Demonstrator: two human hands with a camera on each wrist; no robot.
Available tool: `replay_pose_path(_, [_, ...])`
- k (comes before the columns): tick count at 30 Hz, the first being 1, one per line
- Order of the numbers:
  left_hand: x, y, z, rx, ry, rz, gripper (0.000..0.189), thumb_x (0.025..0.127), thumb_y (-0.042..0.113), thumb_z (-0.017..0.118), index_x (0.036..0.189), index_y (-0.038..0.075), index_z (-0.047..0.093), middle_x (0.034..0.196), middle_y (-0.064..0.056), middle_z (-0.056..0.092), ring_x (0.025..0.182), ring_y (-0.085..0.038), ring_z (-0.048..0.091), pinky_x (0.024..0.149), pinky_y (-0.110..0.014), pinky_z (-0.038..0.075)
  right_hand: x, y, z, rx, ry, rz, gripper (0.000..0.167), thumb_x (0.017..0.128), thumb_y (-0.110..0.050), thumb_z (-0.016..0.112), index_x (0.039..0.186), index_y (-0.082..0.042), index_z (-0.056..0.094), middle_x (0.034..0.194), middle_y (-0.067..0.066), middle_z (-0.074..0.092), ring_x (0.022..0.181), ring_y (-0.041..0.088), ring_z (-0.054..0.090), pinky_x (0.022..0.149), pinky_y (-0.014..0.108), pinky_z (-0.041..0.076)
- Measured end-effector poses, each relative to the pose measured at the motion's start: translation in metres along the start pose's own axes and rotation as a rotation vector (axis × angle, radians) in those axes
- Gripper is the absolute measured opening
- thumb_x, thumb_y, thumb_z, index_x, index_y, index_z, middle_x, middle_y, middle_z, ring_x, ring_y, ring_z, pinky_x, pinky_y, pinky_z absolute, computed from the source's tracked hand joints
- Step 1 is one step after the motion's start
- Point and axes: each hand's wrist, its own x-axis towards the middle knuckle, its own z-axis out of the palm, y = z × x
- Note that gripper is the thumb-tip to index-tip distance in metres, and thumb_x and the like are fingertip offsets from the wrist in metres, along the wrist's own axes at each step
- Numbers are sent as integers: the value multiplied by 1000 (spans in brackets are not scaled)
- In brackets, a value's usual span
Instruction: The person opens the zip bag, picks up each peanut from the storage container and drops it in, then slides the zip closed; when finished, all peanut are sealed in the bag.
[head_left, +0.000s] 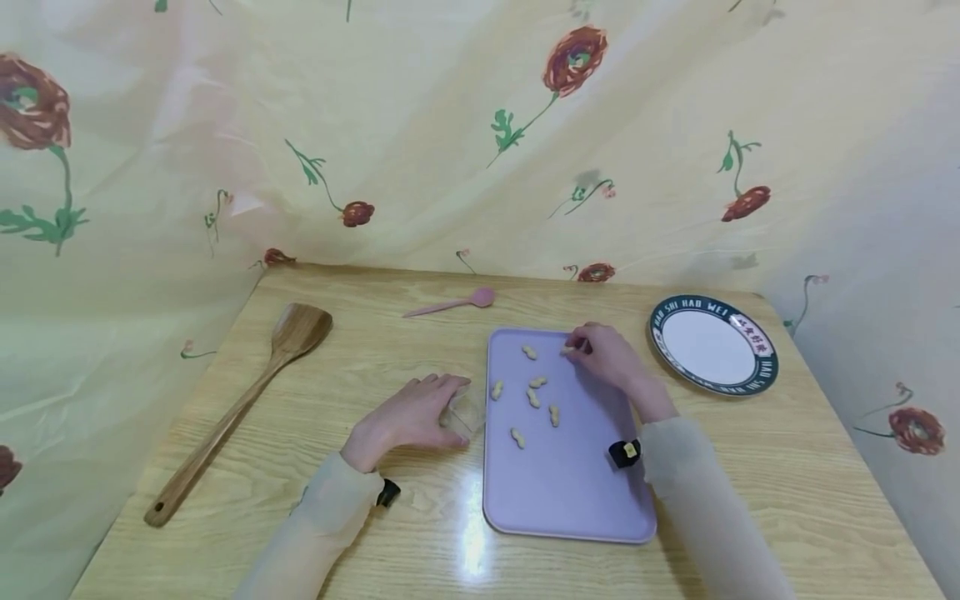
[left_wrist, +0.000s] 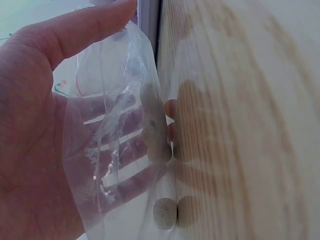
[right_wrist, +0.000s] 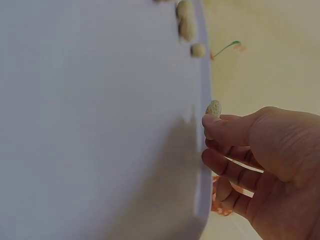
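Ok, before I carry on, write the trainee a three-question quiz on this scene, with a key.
1. What does the right hand pinch?
2. True or false: the left hand holds a clear plastic bag.
3. In the head view, which lies to the right of the purple tray: (a) the pink spoon, (b) the plate, (c) the wooden spatula?

Key: 1. A peanut. 2. True. 3. b.

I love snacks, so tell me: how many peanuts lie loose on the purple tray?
6: one peanut farthest back, one leftmost, two close together, one rightmost, one nearest the front. The right hand pinches another, possibly hiding more.
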Motion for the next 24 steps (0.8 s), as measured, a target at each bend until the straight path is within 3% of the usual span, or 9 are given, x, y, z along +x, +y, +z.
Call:
replay_pose_path(14, [2, -1, 2, 0, 4, 0, 86, 82, 46, 77, 151, 13, 40, 150, -9, 45, 138, -31, 40, 112, -56, 28, -23, -36, 3, 69, 77, -230, 14, 86, 2, 74, 98, -4, 73, 91, 5, 67, 80, 20, 62, 72, 39, 53])
replay_pose_path(24, [1, -1, 1, 6, 8, 4, 85, 81, 46, 78, 151, 13, 41, 149, -9, 47, 137, -31, 41, 112, -56, 29, -34, -82, 12, 93, 33, -323, 14, 87, 0, 74, 99, -8, 72, 97, 0, 65, 83, 15, 62, 71, 36, 55])
